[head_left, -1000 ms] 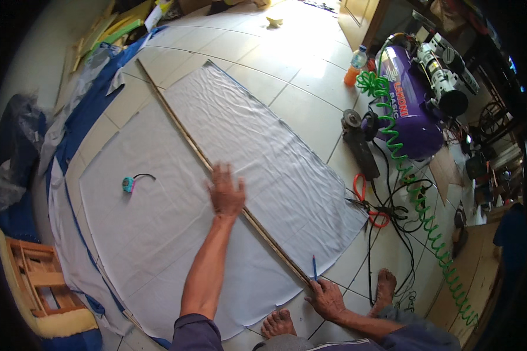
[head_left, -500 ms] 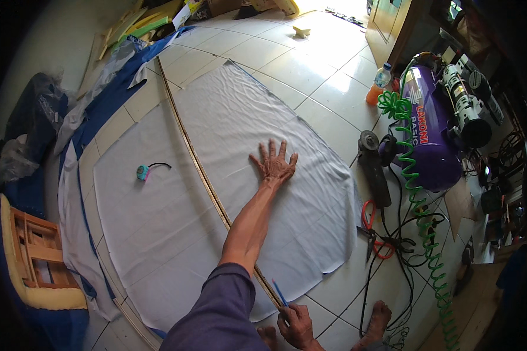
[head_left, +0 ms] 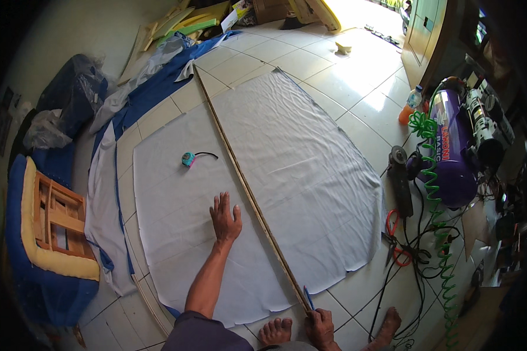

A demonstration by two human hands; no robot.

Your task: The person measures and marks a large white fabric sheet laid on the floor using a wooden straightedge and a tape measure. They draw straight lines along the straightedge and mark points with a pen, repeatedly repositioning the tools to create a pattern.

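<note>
A large pale grey-white fabric sheet (head_left: 310, 175) lies spread over floor tiles, slightly wrinkled on its right side. Across it runs a long thin straight strip (head_left: 238, 167), perhaps wood. At its near end my right hand (head_left: 320, 327) is closed around the strip, with a blue pencil (head_left: 308, 297) sticking up from the same grip. My left hand (head_left: 225, 220) is on the fabric left of the strip, fingers stretched out and holding nothing. Beyond it sits a small teal tape measure (head_left: 188, 159) with a dark strap. My bare feet (head_left: 275, 331) stand at the near fabric edge.
Right of the fabric lie an angle grinder (head_left: 400, 181), red-handled scissors (head_left: 393, 234), black cables and a coiled green hose (head_left: 430, 181) by a purple compressor tank (head_left: 454, 164). A bottle (head_left: 411, 105) stands behind. At left are blue fabric (head_left: 132, 105) and an upturned cushioned wooden frame (head_left: 58, 216).
My left hand has moved from the fabric right of the strip to its left side, nearer me. My right hand keeps its hold on the strip and pencil. The view has shifted.
</note>
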